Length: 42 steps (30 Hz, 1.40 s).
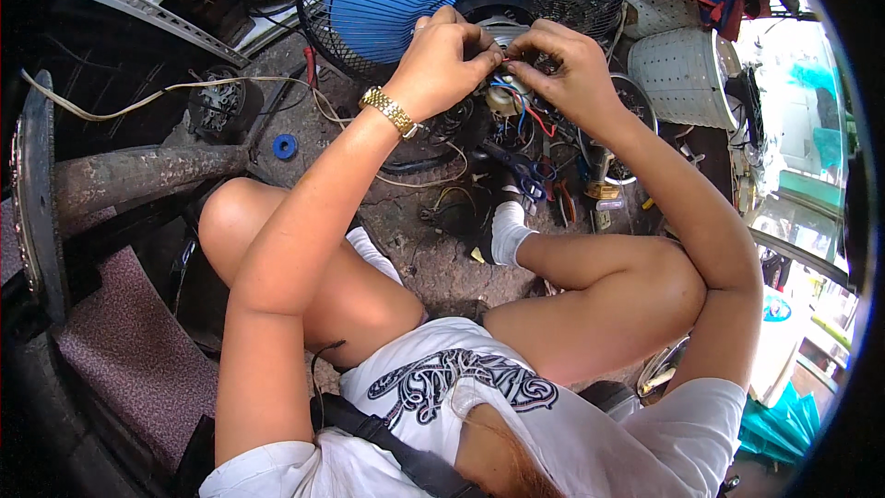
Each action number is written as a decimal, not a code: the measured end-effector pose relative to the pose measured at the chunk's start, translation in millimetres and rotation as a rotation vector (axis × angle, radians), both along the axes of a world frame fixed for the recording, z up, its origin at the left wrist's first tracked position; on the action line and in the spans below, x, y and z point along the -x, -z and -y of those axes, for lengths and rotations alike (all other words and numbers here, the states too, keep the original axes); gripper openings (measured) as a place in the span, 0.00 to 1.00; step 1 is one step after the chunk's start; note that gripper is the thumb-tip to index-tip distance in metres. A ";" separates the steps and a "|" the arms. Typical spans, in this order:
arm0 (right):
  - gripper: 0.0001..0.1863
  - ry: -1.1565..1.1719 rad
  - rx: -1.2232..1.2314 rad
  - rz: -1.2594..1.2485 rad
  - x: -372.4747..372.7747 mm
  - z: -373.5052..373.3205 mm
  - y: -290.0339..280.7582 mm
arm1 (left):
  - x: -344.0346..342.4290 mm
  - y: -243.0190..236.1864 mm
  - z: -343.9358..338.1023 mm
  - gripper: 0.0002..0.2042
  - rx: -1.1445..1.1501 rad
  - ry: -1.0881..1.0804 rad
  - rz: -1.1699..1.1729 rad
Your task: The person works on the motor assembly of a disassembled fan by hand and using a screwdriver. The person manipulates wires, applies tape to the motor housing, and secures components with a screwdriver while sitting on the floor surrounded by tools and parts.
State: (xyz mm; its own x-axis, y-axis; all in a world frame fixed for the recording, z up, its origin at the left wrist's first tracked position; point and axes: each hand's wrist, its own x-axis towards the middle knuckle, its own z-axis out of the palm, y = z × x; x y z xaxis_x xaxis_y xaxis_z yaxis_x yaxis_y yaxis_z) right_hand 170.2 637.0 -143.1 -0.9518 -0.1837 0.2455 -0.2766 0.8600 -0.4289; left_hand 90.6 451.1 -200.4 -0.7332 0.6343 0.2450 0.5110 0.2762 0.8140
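Note:
My left hand (447, 60) and my right hand (562, 69) meet at the fan motor (507, 97), behind the blue-bladed fan (387, 9) with its black wire guard. Fingers of both are curled and pinched close together at the motor's top; the small part between their tips is too hidden to name. Blue and red wires (544, 120) hang below the motor. Beneath it, scissors (516, 175) and orange-handled pliers (562, 198) lie on the grimy floor.
A blue tape roll (285, 147) lies left, near a rusty metal leg (147, 180) and a mechanical part (219, 101). A pale perforated bucket (682, 74) and a metal bowl (631, 101) stand right. A pale cable (92, 115) crosses the upper left. My bent legs frame the lower middle.

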 end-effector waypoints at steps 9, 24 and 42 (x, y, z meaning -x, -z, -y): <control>0.09 -0.101 -0.290 -0.183 0.9 6.0 -7.6 | -1.6 -2.9 2.5 0.11 0.020 -0.006 -0.005; 0.10 0.048 0.066 -0.012 -12.4 -8.9 1.4 | 2.2 -19.6 5.2 0.09 0.024 0.026 -0.074; 0.08 -0.024 0.029 -0.110 -11.3 -5.0 8.6 | 0.2 -32.6 2.0 0.12 0.159 -0.005 -0.197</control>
